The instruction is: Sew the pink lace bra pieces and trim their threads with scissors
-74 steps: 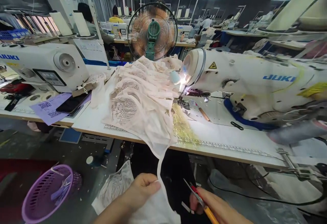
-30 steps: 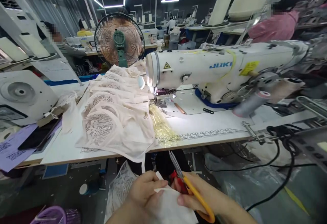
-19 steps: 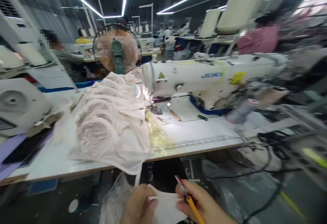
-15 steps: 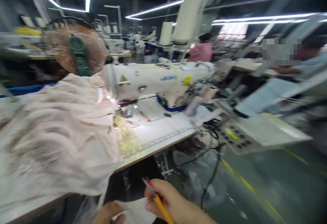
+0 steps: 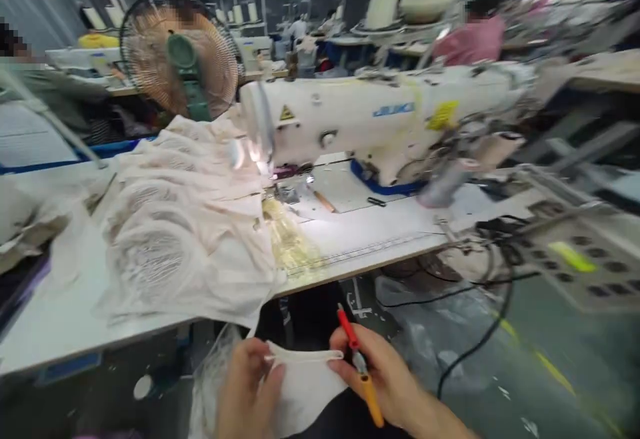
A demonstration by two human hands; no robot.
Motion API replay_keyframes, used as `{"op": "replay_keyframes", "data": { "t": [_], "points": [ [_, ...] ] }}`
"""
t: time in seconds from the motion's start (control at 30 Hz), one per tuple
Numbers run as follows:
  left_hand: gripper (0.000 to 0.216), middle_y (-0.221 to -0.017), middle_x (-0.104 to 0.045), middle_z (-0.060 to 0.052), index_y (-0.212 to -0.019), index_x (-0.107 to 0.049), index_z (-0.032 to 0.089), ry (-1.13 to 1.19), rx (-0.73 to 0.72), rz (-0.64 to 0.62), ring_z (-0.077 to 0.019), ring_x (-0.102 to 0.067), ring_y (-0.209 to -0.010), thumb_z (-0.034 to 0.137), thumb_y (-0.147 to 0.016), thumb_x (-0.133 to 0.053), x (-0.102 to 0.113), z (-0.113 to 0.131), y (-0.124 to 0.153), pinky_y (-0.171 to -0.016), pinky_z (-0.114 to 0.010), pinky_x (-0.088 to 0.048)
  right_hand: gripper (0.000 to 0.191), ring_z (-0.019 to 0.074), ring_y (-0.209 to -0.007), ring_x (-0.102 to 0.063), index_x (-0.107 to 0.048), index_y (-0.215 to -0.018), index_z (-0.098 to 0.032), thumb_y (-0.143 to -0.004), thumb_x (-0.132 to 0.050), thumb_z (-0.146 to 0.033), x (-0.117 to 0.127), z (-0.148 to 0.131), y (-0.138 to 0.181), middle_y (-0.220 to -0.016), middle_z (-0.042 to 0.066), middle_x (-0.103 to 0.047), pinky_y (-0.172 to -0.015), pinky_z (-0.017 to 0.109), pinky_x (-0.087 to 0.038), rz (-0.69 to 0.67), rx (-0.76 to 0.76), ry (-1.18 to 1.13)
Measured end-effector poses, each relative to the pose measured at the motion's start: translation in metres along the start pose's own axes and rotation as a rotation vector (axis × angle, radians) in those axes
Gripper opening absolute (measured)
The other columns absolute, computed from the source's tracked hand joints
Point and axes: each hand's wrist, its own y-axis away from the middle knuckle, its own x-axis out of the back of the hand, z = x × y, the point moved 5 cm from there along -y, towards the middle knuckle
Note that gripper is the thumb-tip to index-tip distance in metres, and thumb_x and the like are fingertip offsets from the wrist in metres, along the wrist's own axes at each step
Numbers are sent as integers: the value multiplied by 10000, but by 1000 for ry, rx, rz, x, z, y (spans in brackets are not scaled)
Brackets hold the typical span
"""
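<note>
At the bottom of the view a piece of white cloth (image 5: 313, 392) is stretched between my hands, its folded upper edge taut. My left hand (image 5: 250, 385) is closed on the cloth's left end. My right hand (image 5: 385, 375) pinches the right end and also holds a slim tool (image 5: 369, 395) with a red front, a metal middle and an orange handle, its tip pointing up. The tool's exact kind is unclear. Beyond my hands, a pile of pale gathered cloth (image 5: 175, 245) lies on the sewing table (image 5: 350, 239), left of a white sewing machine (image 5: 310, 115).
Yellowish translucent material (image 5: 290, 242) lies by the needle area. A thread cone (image 5: 447, 185) rests on the table's right. A fan (image 5: 185, 59) stands behind. Cables (image 5: 500, 319) hang beside a control panel (image 5: 580, 259). A person in pink (image 5: 470, 39) sits farther back.
The view has swung left and down. My hands have come up more fully into sight, and the cloth is now spread between them. The tool has turned, with its tip more upright.
</note>
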Motion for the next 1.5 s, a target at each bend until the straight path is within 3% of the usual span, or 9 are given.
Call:
{"op": "replay_keyframes", "data": {
  "t": [0.17, 0.33, 0.43, 0.63, 0.87, 1.07, 1.33, 1.43, 1.5],
  "points": [
    [385, -922, -678, -60, -967, -592, 194, 276, 190, -107, -83, -520, -574, 282, -640, -776, -5, -11, -1, -526, -192, -418, 80, 173, -668, -598, -601, -863, -215, -789, -609, -186, -4, 8, 7, -785, 22, -617, -575, 251, -501, -16, -38, -73],
    [200, -1153, -589, -105, -839, -655, 166, 180, 102, -207, -105, -532, -662, 243, -666, -721, -4, -15, 0, -585, -235, -427, 54, 183, -644, -563, -598, -795, -230, -799, -617, -281, -6, 11, 10, -754, 20, -586, -548, 281, -478, -17, -122, -122],
    [66, -1028, -623, -97, -652, -648, 158, -21, -28, -269, -161, -554, -758, 209, -690, -665, -4, -7, 0, -638, -255, -425, 123, 179, -609, -529, -577, -776, -241, -821, -597, -353, -6, 14, 11, -737, 8, -562, -528, 293, -459, -36, -174, -134],
    [154, -822, -592, -43, -633, -627, 173, -110, -119, -260, -122, -506, -639, 227, -774, -596, -6, 3, -1, -578, -227, -400, 165, 176, -601, -484, -512, -739, -249, -852, -575, -351, -10, 21, 13, -705, -10, -510, -530, 292, -427, -146, -208, -149],
    [213, -796, -587, -37, -644, -589, 177, -69, -195, -217, -147, -539, -700, 290, -824, -574, -4, 3, 3, -626, -243, -403, 200, 246, -866, -585, -515, -742, -230, -864, -570, -378, -24, 16, 12, -874, 68, -606, -782, 367, -481, -161, -251, -497],
    [293, -785, -564, -42, -625, -599, 171, -57, -113, -229, -152, -519, -683, 392, -817, -602, 4, 4, 5, -623, -242, -411, 240, 187, -653, -541, -511, -742, -213, -856, -571, -414, -30, 16, 12, -759, 48, -594, -577, 292, -473, -53, -301, -369],
    [259, -768, -569, -48, -652, -667, 179, -89, -73, -301, -174, -556, -700, 385, -804, -630, 28, -2, 13, -647, -259, -460, 213, 136, -523, -418, -488, -722, -210, -841, -512, -385, -40, -2, 5, -622, -23, -453, -475, 266, -380, -69, -192, -233],
    [170, -848, -633, -60, -870, -682, 208, -162, -67, -457, -206, -612, -780, 356, -799, -637, 39, 4, 15, -722, -290, -495, 219, 132, -512, -387, -447, -687, -217, -836, -486, -372, -41, -12, 2, -599, -33, -410, -455, 259, -349, -117, -135, -143],
    [314, -1023, -653, -80, -1100, -614, 250, -300, -130, -526, -249, -615, -946, 289, -791, -645, 44, 16, 16, -845, -339, -482, 236, 123, -500, -359, -414, -662, -222, -829, -495, -368, -44, -16, 3, -592, -41, -383, -439, 251, -323, -185, -129, -135]
  ]
}}
